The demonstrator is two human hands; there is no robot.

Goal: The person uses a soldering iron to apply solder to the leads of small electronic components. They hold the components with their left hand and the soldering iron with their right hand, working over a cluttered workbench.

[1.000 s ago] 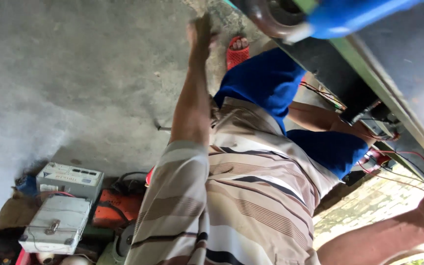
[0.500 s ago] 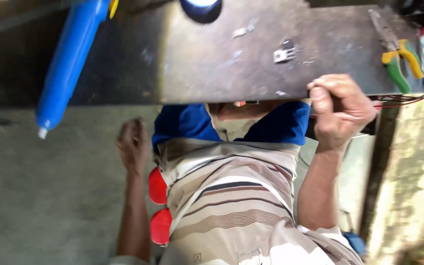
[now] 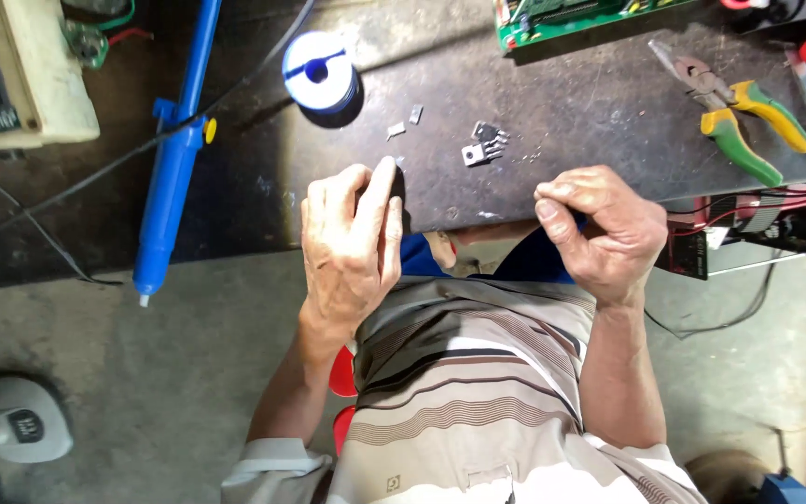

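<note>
Right at the near edge of the dark tabletop (image 3: 235, 201), both hands hover close together. The left hand (image 3: 352, 247) is loosely curled, its fingers resting on the rim; whether it pinches anything I cannot tell. The right hand (image 3: 604, 224) is clenched, its contents hidden. Just beyond lie small metal components (image 3: 484, 145), with bare surface around them. A blue desoldering pump (image 3: 174, 154) overhangs the edge at left; pliers (image 3: 739, 117) lie far right.

Soft daylight falls evenly, bright on the hands and striped shirt, while the dark worktop (image 3: 562, 121) soaks it up. The solder spool (image 3: 319, 73) casts a short shadow rightward; focus stays sharp, edges slightly stretched.
</note>
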